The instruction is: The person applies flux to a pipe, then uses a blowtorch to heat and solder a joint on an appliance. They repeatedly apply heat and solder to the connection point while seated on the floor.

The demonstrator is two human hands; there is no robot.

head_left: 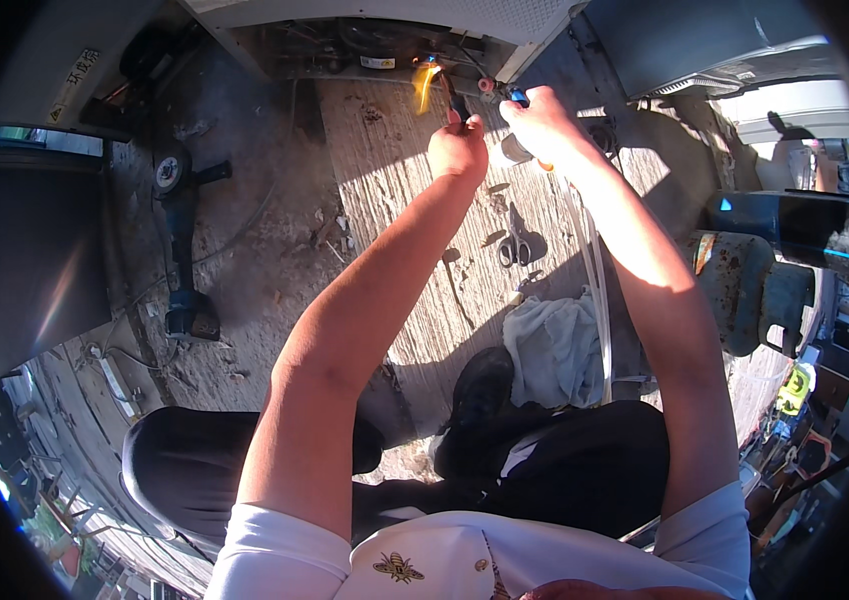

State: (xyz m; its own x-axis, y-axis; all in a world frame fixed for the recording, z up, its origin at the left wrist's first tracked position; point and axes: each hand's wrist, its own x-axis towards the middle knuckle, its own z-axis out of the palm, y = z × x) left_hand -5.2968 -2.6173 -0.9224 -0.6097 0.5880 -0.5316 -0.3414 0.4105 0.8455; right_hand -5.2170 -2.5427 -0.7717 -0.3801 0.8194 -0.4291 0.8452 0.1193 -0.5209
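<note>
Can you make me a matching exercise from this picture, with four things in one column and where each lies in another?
Things:
1. angle grinder
2. scissors
3. pale cloth
4. gas cylinder

Places:
A. far right, beyond the right forearm
B. on the boards between the two forearms
C. on the ground at the left
D. beside the black shoe

Pairs: 1-C, 2-B, 3-D, 4-A

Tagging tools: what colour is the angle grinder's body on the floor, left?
Dark blue-teal body with black disc guard, angle grinder; shows in the head view.
</note>
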